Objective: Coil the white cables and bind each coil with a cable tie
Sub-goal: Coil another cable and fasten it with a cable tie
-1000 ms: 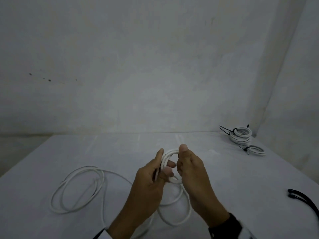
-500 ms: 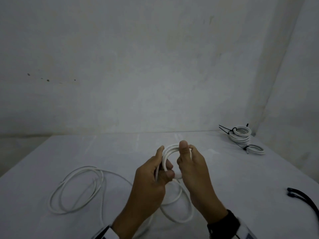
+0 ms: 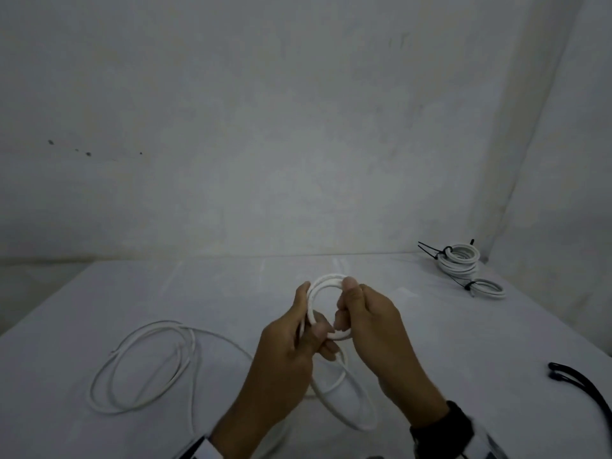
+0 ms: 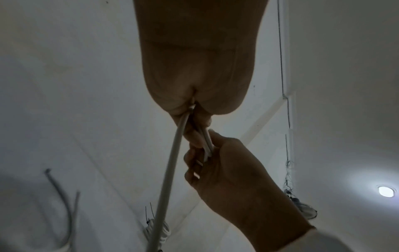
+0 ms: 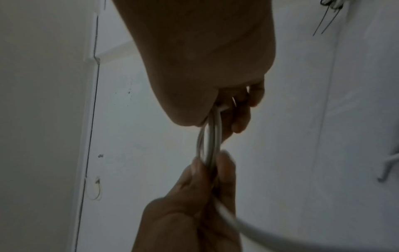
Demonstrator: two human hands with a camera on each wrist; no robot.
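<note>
A small coil of white cable [image 3: 323, 283] is held upright above the table between both hands. My left hand [image 3: 298, 339] grips its left and lower side, thumb up along the loop. My right hand [image 3: 361, 313] pinches the right side, thumb on top. The uncoiled length of cable [image 3: 145, 366] trails down from the coil and lies in loose loops on the table to the left, with another loop [image 3: 347, 405] hanging below my hands. The wrist views show the strands [image 4: 205, 143] [image 5: 210, 141] pinched between the fingers of both hands.
Bound white coils with black cable ties [image 3: 460, 260] lie stacked at the far right corner of the white table [image 3: 231, 293], a smaller bound coil [image 3: 486, 288] beside them. Loose black cable ties [image 3: 583, 389] lie at the right edge. Walls close in behind and right.
The coil has opened into a wider ring and risen slightly. My right thumb has slid along the top of the loop; the hanging loop below has shifted.
</note>
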